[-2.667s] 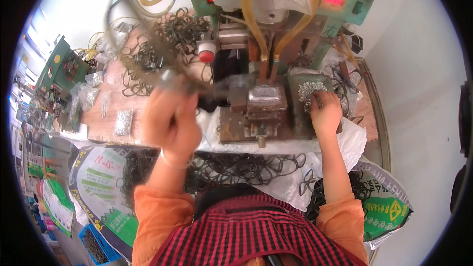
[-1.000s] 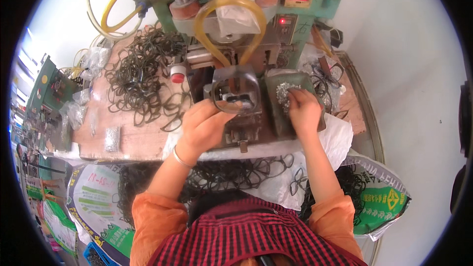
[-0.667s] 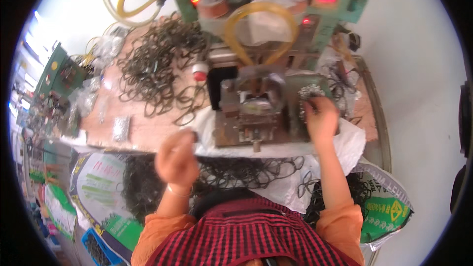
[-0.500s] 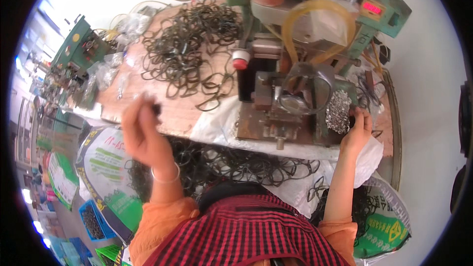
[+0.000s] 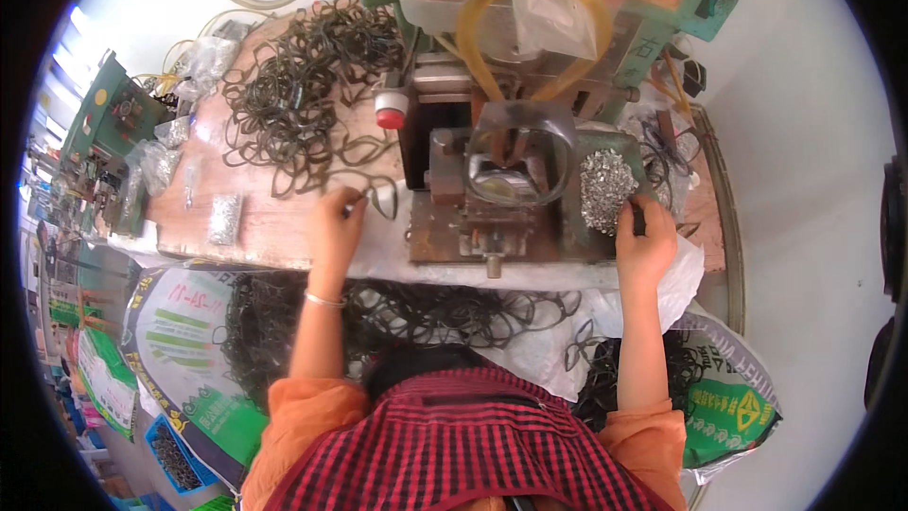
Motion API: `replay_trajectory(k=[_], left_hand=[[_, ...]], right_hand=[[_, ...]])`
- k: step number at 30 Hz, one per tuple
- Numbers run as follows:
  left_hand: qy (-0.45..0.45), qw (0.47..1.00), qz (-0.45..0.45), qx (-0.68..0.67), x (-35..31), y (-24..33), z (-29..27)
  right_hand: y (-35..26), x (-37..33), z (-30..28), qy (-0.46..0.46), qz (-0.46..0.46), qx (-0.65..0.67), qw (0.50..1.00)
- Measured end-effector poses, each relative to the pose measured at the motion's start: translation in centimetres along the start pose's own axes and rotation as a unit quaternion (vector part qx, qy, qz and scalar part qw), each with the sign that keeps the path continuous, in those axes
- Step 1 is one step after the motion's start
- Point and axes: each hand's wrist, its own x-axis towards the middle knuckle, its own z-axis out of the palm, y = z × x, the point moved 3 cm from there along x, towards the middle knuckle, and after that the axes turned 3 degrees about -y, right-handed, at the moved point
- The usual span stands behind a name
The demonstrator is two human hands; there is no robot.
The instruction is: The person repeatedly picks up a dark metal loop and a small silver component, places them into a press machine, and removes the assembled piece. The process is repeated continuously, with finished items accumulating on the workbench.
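My left hand [image 5: 334, 230] is closed at the near edge of the strap pile, thumb and fingertips pinched on a thin dark strap loop [image 5: 382, 197]. My right hand [image 5: 647, 238] has its fingers curled at the right edge of a heap of small shiny metal pieces [image 5: 606, 187]. Something dark shows between its thumb and fingers, too small to name. The metal pieces lie in a green tray [image 5: 580, 237] attached beside the press [image 5: 445, 232]. A clear rounded guard [image 5: 519, 163] stands in front of the press's working point.
A tangled pile of dark strap loops [image 5: 307, 66] covers the table's back left. More loops [image 5: 445, 312] hang below the front edge, by a printed sack [image 5: 180, 322]. Small bags of metal parts [image 5: 225, 219] lie at left. A red-topped button [image 5: 390, 112] stands left of the press.
My left hand has moved right and reached the strap loops, where it now pinches one. My right hand stays beside the metal pieces, its fingers more curled. The whole view has shifted.
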Motion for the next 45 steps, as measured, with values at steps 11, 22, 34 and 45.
replay_trajectory(k=[11, 22, 34, 45], left_hand=[[0.131, 0.922, 0.317, -0.177, -5.9, 12.8, -5.1], [0.112, 0.645, 0.412, -0.633, -2.3, 16.9, -12.3], [0.204, 0.866, 0.411, -0.198, 0.9, 16.6, -9.5], [0.201, 0.853, 0.375, -0.301, 3.1, 16.4, -6.5]], right_hand=[[-0.4, 1.1, 1.5, 0.011, -0.041, -0.041, 0.998], [-6.0, 3.4, 2.0, -0.016, 0.138, 0.382, 0.914], [-14.5, 2.9, 3.1, -0.106, 0.236, 0.607, 0.751], [-16.0, 2.8, 1.1, -0.088, 0.27, 0.643, 0.711]])
